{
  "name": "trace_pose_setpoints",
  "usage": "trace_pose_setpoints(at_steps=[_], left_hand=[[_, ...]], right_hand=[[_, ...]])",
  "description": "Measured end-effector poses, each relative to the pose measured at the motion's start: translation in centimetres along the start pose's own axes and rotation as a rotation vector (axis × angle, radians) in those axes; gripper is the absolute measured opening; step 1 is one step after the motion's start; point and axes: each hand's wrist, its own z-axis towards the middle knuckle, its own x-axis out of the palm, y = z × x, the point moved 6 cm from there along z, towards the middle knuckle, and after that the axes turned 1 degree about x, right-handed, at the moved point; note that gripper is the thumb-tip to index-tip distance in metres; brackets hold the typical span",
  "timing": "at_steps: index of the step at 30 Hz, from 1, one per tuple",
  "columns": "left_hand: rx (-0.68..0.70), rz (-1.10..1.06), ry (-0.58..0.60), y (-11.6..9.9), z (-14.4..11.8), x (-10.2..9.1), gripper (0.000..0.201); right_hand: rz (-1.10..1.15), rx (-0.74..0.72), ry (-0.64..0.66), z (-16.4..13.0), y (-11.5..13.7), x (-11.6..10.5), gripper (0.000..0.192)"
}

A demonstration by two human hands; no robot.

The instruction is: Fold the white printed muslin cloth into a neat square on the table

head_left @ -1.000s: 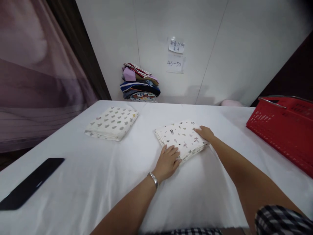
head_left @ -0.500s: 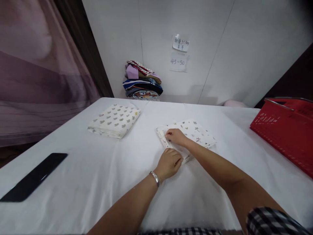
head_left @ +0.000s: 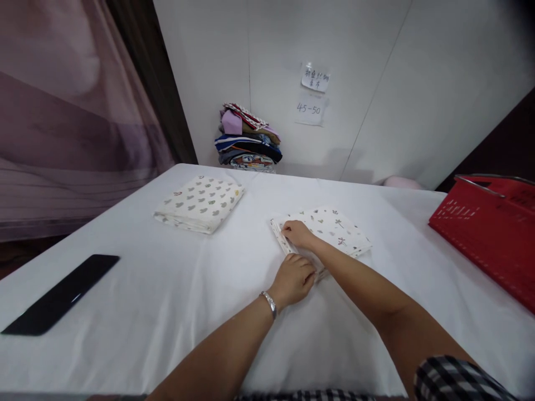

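Since the frame one second earlier, the right hand (head_left: 297,234) has moved from the far right corner of the folded cloth (head_left: 330,229) to its near left corner, and the left hand (head_left: 293,277) has changed from flat to curled; over the last half second both hands have held position. The fingers of the right hand are bent and press on the left edge of the folded cloth, apparently pinching its layers, though the grip itself is hidden. The fingers of the left hand are curled at the near edge of the same cloth, touching it just below the right hand; whether they clamp the fabric cannot be told. A bracelet (head_left: 270,302) sits on the left wrist. The folded cloth lies flat on the white counter (head_left: 167,301), right of centre. A second folded cloth (head_left: 200,203) lies well apart to the left. A black flat object (head_left: 62,293) rests near the left edge. A red basket (head_left: 489,231) stands at the right edge. A stack of clothes (head_left: 247,138) sits against the wall below two paper notes (head_left: 311,97).
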Motion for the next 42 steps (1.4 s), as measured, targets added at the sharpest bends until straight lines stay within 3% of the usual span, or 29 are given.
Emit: trace_pose_setpoints(at_steps=[10, 18, 24, 28, 32, 35, 39, 42], left_hand=[[0.002, -0.002, 0.006, -0.2, -0.1, -0.2, 0.019], [-0.011, -0.001, 0.010, 0.1, -0.1, 0.3, 0.019], [-0.005, -0.006, 0.002, 0.2, -0.1, 0.2, 0.021], [-0.006, -0.018, 0.000, 0.3, -0.1, 0.2, 0.018], [-0.005, -0.030, -0.022, 0.4, -0.1, 0.2, 0.017], [-0.003, -0.023, -0.026, 0.4, -0.1, 0.1, 0.014], [0.013, -0.002, 0.001, 0.1, -0.3, 0.0, 0.021], [0.014, 0.007, 0.013, -0.1, -0.4, -0.1, 0.036]], right_hand=[[0.055, -0.021, -0.043, 0.8, 0.6, 0.1, 0.013], [-0.083, 0.055, -0.068, 2.6, 1.2, 0.4, 0.017], [-0.119, -0.048, -0.055, 1.6, 2.1, 0.8, 0.015], [0.106, -0.221, -0.048, -0.2, 1.9, 0.6, 0.015], [0.427, -0.221, -0.005, -2.9, -0.3, 0.5, 0.022], [0.514, -0.207, 0.033, -5.6, -2.5, -0.1, 0.022], [0.286, -0.118, -0.205, -8.8, -8.1, -3.8, 0.022], [-0.036, 0.108, -0.348, -10.2, -13.9, -7.0, 0.025]])
